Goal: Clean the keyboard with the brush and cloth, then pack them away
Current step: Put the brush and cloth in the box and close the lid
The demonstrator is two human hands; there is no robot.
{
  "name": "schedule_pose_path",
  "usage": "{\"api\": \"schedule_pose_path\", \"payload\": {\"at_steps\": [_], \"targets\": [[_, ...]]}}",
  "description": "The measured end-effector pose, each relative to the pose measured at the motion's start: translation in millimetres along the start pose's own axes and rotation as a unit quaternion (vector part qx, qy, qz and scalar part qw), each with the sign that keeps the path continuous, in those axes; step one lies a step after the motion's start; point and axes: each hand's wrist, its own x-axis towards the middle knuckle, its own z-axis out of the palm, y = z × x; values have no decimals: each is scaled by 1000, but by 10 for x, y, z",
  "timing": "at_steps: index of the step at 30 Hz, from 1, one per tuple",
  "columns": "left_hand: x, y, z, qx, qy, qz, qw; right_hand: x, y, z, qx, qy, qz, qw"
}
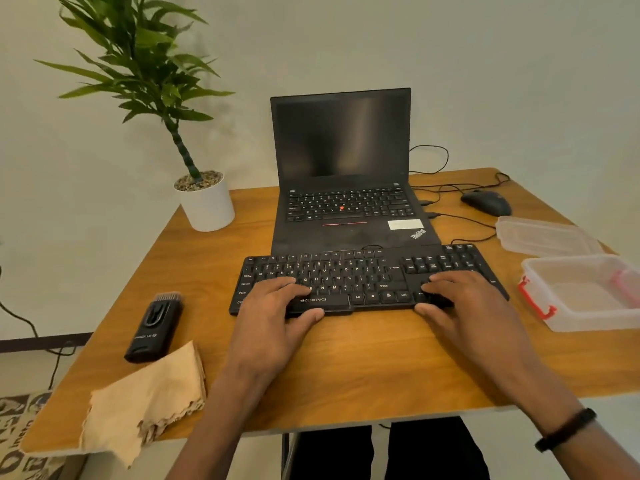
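A black keyboard lies across the middle of the wooden table, in front of the laptop. My left hand grips its front left part, fingers on the keys and thumb at the front edge. My right hand grips the front right part the same way. A black brush tool with bristles at its far end lies to the left of the keyboard. A tan folded cloth lies near the table's front left corner, partly over the edge.
An open laptop stands behind the keyboard. A potted plant sits at the back left. At the right are a mouse with cables, a clear box with red clips, and its lid.
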Motion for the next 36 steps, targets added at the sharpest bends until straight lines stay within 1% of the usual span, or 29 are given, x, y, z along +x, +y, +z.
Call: {"api": "schedule_pose_path", "payload": {"at_steps": [3,5,6,8,9,10,13,22,26,29,31,33,36], "targets": [[302,6,-4,-9,41,-25,999,149,-36,-80,91,-6,45,995],[614,-98,57,49,69,-52,995,337,-37,-104,114,7,60,992],[759,-159,85,81,59,-79,992,450,-18,-91,104,10,61,993],[971,-247,152,112,6,-138,984,683,40,-25,63,2,62,996],[1033,-263,180,113,-17,-156,981,789,67,12,36,-14,68,997],[1063,-266,203,108,-21,-163,981,872,82,43,10,-37,78,996],[1118,-307,273,80,12,-153,985,1047,88,95,-31,-87,102,990],[1075,-455,391,47,89,-66,993,1143,111,115,36,-72,123,989],[1088,-483,402,44,95,-61,993,1149,120,106,42,-74,132,988],[1051,-408,335,49,65,-71,994,1121,91,121,26,-75,125,989],[977,-341,246,50,53,-86,994,1067,63,144,-3,-56,107,993],[839,-296,122,51,65,-82,993,996,15,174,-28,-24,85,996],[547,-320,-74,46,88,-69,993,912,-139,198,-2,4,45,999]]}}
